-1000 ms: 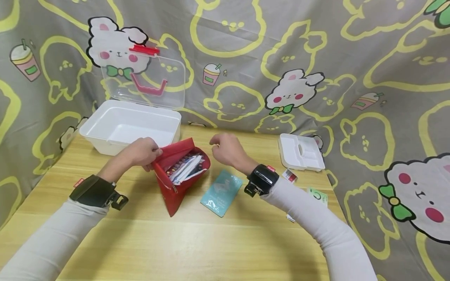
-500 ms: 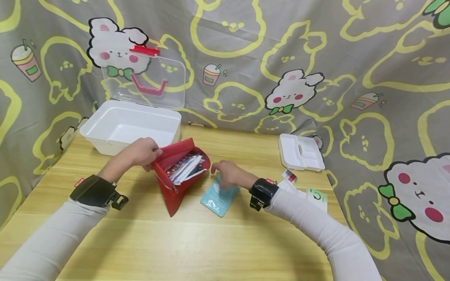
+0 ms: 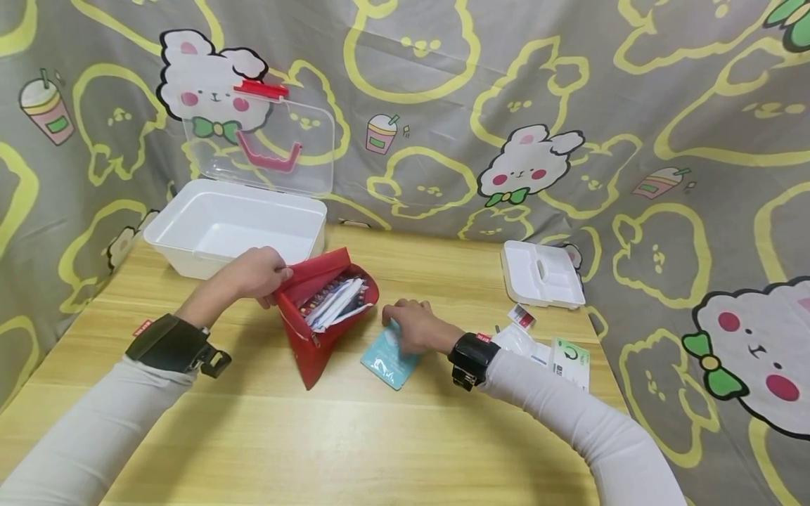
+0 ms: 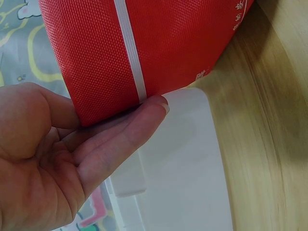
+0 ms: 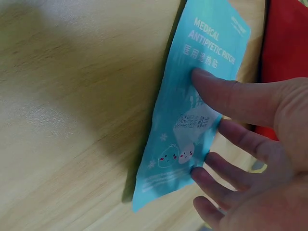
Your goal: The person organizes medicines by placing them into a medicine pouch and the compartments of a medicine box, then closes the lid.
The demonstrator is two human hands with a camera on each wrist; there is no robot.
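My left hand [image 3: 256, 274] grips the edge of a red fabric pouch [image 3: 310, 369], with the thumb on one side and fingers on the other. The pouch's zipped mouth gapes, showing white packets [image 3: 338, 302] and dotted strips inside. White trim crosses the pouch [image 4: 91, 53] in the left wrist view. To its right, my right hand [image 3: 414, 327] is at a teal antipyretic patch packet [image 3: 387, 362]. In the right wrist view the thumb lies on the printed face of the packet [image 5: 192, 96], and the fingertips meet its edge.
Behind the left hand stands a white box [image 3: 183, 242] with its clear lid [image 3: 304, 140] raised. A white divided tray [image 3: 515, 274] lies at the back right. Near the right forearm are a green-and-white box [image 3: 571, 358], a small red-and-white packet [image 3: 522, 316] and a clear plastic item [image 3: 515, 341].
My right hand has come down and toward me from beside the pouch's mouth onto the teal packet, whose visible outline has narrowed. The left hand and pouch have stayed in place.
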